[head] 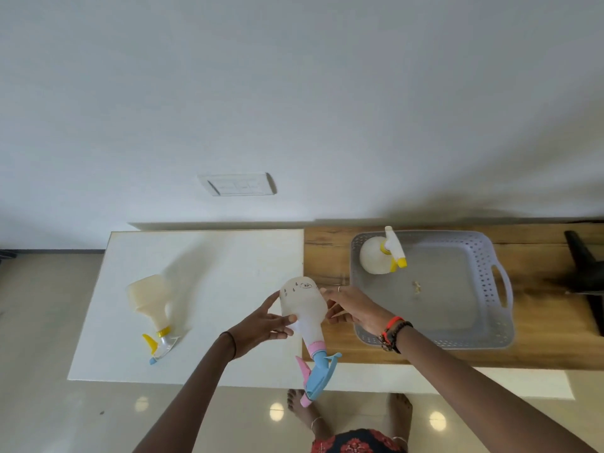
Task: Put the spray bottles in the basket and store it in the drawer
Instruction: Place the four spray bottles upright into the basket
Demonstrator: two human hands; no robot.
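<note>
A white spray bottle with a pink and blue head [304,308] is held between both hands, base pointing away, nozzle toward me, over the seam of the white and wooden tops. My left hand [261,325] grips its left side and my right hand [356,308] its right side. A grey perforated basket [490,289] sits on the wooden top at the right. Inside its far left corner stands a round white bottle with a yellow nozzle [380,256]. A cream bottle with a yellow trigger [152,299] lies on its side on the white top at the left.
The white tabletop [212,256] joins the wooden surface [327,253]. A black object [585,276] lies at the far right of the wood. A wall socket plate [238,184] is on the wall behind. My bare feet stand on the glossy floor below the table edge.
</note>
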